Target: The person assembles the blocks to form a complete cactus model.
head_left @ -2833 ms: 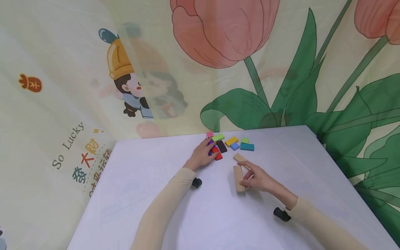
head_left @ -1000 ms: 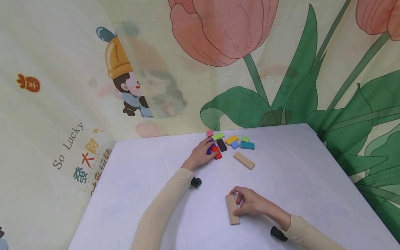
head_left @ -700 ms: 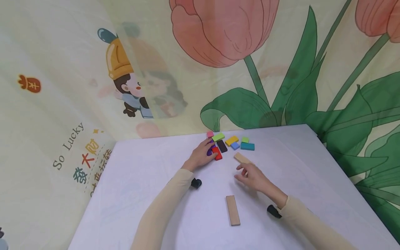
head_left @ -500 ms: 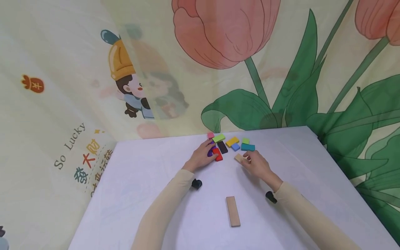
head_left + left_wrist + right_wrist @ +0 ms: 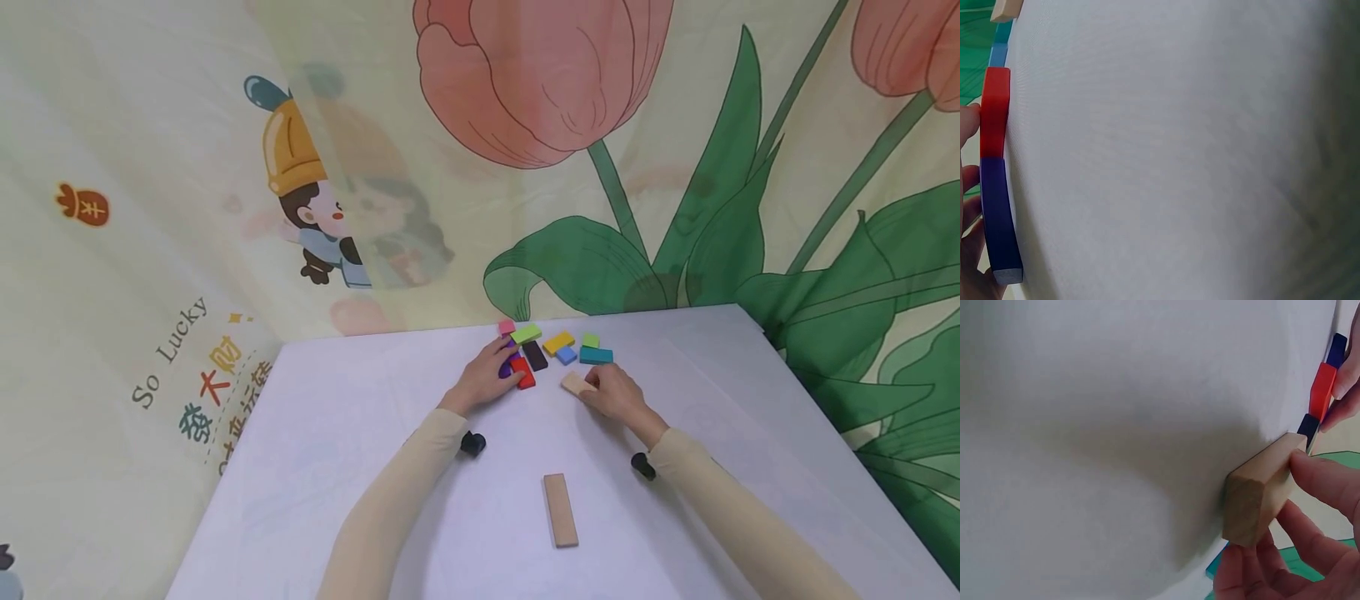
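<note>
Over the back of the white table, my left hand [image 5: 483, 375] rests with its thumb on a red block [image 5: 527, 377] and its fingers on a purple block [image 5: 506, 367], which it partly covers. The left wrist view shows the purple block [image 5: 1000, 212] lying end to end with the red block [image 5: 995, 112]. My right hand [image 5: 618, 393] pinches a plain wooden block [image 5: 575, 383] between thumb and fingers; its near end [image 5: 1244, 512] shows large in the right wrist view. A second wooden block [image 5: 561, 510] lies flat nearer the front, apart from both hands.
Behind the hands lie a black block [image 5: 535, 356], a yellow block [image 5: 558, 342], a blue block [image 5: 566, 356], a teal block [image 5: 596, 356], a pink block [image 5: 507, 327] and green blocks [image 5: 527, 333]. A printed curtain [image 5: 465, 250] hangs just past the table's back edge.
My right hand set one wooden block down near the front, let go, then went back up and took hold of the other wooden block. The left hand has stayed put.
</note>
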The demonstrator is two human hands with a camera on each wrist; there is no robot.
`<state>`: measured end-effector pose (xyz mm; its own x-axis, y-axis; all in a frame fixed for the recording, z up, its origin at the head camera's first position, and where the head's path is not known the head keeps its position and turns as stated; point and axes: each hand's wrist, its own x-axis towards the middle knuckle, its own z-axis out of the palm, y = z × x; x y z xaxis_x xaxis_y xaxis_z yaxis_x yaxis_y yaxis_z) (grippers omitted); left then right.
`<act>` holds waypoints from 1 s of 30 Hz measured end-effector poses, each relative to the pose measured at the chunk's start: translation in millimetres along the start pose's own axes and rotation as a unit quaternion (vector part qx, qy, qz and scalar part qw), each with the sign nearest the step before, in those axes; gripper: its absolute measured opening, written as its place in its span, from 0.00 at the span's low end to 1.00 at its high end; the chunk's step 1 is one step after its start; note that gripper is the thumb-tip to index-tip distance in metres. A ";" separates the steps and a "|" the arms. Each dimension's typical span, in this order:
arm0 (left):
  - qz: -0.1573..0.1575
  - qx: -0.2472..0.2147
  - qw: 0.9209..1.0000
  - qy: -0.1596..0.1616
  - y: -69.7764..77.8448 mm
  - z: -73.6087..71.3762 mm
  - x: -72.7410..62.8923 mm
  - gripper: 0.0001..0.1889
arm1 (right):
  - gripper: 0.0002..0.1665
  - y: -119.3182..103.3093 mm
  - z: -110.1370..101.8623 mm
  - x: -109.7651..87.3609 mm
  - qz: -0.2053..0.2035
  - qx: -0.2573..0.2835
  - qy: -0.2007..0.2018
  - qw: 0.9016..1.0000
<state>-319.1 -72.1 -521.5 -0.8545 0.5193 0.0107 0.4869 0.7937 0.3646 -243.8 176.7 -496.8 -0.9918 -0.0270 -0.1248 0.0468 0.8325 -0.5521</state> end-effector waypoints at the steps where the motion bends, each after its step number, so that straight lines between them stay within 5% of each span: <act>1: 0.000 0.000 1.000 0.001 0.2 -0.1 0.1 0.33 | 0.14 -0.6 0.1 -0.1 -0.003 -0.001 0.002 1.000; 10: 0.004 -0.002 1.000 0.006 0.5 -0.5 0.8 0.33 | 0.23 -7.4 -3.3 -4.4 -0.017 0.016 0.010 1.000; 17: 0.001 0.002 1.000 0.005 0.8 -0.4 0.1 0.33 | 0.37 -20.2 -3.4 -14.9 0.004 0.119 -0.042 0.992; 30: -0.001 0.004 1.000 0.002 -1.0 1.8 1.9 0.34 | 0.32 -25.0 27.0 -34.3 -0.005 0.208 -0.124 0.970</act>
<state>-320.9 -71.3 -523.5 -0.8563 0.5163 0.0127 0.4861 0.7974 0.3577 -207.7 141.8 -501.0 -0.9361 -0.2087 -0.2830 0.1320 0.5375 -0.8329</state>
